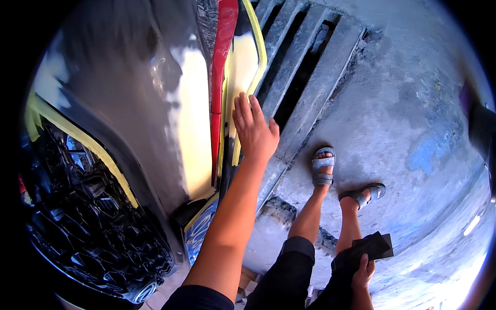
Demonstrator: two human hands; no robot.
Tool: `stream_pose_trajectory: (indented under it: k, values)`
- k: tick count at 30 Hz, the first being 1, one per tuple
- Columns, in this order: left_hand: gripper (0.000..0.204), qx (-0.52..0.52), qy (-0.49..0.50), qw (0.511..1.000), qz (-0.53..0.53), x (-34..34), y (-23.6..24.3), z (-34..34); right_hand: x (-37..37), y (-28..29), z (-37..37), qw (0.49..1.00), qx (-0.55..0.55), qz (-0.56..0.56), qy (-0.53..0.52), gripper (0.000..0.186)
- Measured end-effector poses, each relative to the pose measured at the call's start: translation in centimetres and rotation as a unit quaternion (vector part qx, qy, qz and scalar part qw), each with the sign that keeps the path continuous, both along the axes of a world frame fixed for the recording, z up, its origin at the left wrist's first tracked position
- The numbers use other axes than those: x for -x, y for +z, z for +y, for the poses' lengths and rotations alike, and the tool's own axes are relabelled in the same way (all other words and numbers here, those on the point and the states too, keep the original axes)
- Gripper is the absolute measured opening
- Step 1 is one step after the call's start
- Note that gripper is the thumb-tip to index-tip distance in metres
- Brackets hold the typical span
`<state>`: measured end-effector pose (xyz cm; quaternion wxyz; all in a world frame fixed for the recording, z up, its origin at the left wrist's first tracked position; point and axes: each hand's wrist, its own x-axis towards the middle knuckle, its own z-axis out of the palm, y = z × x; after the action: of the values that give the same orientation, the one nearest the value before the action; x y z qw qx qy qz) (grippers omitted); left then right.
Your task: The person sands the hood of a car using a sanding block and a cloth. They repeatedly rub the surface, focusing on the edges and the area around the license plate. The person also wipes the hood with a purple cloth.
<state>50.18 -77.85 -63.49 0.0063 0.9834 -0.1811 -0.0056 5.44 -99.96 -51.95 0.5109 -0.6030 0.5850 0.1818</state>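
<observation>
My left hand [253,126] lies with its fingers outstretched on the narrow cream-coloured panel [244,59] of a vehicle. Yellow masking tape [262,51] runs along that panel's outer edge. A red strip, like a lamp [219,77], separates it from a wide grey body panel [139,98] with a cream patch [194,121]. Low at the right, my right hand [364,272] grips dark, flat rectangular pieces that look like sandpaper [380,246], held in front of my leg. The fingers behind the pieces are partly hidden.
At the lower left, tape [116,168] borders a section of shiny, crumpled-looking black material [98,222]. Slatted grating [299,62] with dark gaps runs beside the vehicle. My sandalled feet [324,168] stand on rough grey floor [392,113]. A dark object [480,129] stands at the far right.
</observation>
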Motion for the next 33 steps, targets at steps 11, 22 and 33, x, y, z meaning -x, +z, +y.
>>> stream_pose_trajectory:
  k: [11,22,33]
  values:
    - [0.092,-0.043,0.046,0.998,-0.02,-1.9,-4.9,-0.4,-0.2,-0.2,0.4,1.0,-0.018,-0.001,-0.018,0.034]
    - [0.087,-0.016,-0.02,0.998,-0.057,-8.4,-5.3,-4.4,-0.7,-0.3,0.8,0.998,-0.006,-0.047,0.048,0.039]
    - [0.083,-0.072,0.026,0.996,-0.049,-3.3,-4.7,1.3,0.1,-0.3,0.7,1.0,-0.02,-0.008,0.01,0.034]
